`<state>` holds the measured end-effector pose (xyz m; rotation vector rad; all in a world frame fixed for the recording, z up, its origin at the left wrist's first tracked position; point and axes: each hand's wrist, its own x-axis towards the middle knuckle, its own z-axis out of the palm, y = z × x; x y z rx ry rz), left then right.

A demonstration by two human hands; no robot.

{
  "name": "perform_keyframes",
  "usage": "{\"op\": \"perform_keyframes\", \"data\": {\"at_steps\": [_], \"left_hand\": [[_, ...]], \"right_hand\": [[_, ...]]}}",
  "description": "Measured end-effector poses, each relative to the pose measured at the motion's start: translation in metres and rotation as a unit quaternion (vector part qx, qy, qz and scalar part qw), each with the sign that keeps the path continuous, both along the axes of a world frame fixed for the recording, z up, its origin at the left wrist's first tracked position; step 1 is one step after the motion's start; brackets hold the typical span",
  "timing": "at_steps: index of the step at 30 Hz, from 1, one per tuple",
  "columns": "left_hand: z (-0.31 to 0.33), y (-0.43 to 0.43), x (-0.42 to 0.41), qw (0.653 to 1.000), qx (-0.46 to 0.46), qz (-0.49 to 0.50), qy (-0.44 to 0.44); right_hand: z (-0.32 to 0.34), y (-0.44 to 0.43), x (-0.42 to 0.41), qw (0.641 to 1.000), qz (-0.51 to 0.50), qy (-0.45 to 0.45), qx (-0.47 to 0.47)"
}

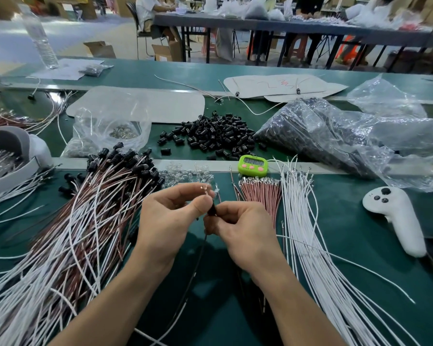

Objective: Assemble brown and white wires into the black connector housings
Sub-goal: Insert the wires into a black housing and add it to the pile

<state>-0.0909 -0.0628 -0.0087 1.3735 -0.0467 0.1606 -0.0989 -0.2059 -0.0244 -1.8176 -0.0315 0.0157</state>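
Meeting over the middle of the green surface point(348, 258), the two hands work close together in the head view. The left hand point(170, 216) has its fingers curled, forefinger and thumb pinching a small clear part point(207, 190) that glints at the fingertips. The right hand point(238, 228) pinches a black connector housing point(212, 211) just below that part, its other fingers folded in. A thin dark wire point(198, 265) hangs from the housing down toward the surface between the forearms.

To the left lies a large sheaf of brown and white wires point(85, 233), their far ends capped with black housings. Right of the hands a tight bundle of brown wires point(260, 193) lies beside a long fan of white wires point(310, 233). Beyond the hands, a scatter of clear parts point(185, 173) sits near a green timer point(252, 166). Farther back is a loose pile of black housings point(215, 133), with a plastic bag point(310, 136) of more to its right. A white controller point(395, 216) rests at the far right.
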Motion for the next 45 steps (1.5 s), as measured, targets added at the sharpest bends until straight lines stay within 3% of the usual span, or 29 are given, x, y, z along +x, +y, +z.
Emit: {"op": "perform_keyframes", "data": {"at_steps": [4,19,30,37,45], "left_hand": [[0.006,0.002,-0.001,1.000,-0.016,0.016,-0.001],[0.007,0.002,0.000,0.996,-0.066,0.056,0.018],[0.008,0.001,0.000,0.996,-0.071,0.059,0.016],[0.004,0.001,0.003,0.994,-0.083,0.054,0.039],[0.001,0.005,0.008,0.990,-0.112,0.054,0.064]], "right_hand": [[-0.001,0.001,-0.001,1.000,0.003,0.005,-0.022],[0.003,0.007,-0.002,0.998,-0.026,-0.004,0.056],[0.009,0.012,-0.010,0.992,-0.124,-0.022,-0.019],[0.005,0.014,-0.008,0.996,-0.076,0.007,-0.045],[-0.001,0.014,-0.003,0.999,-0.025,0.021,0.016]]}}
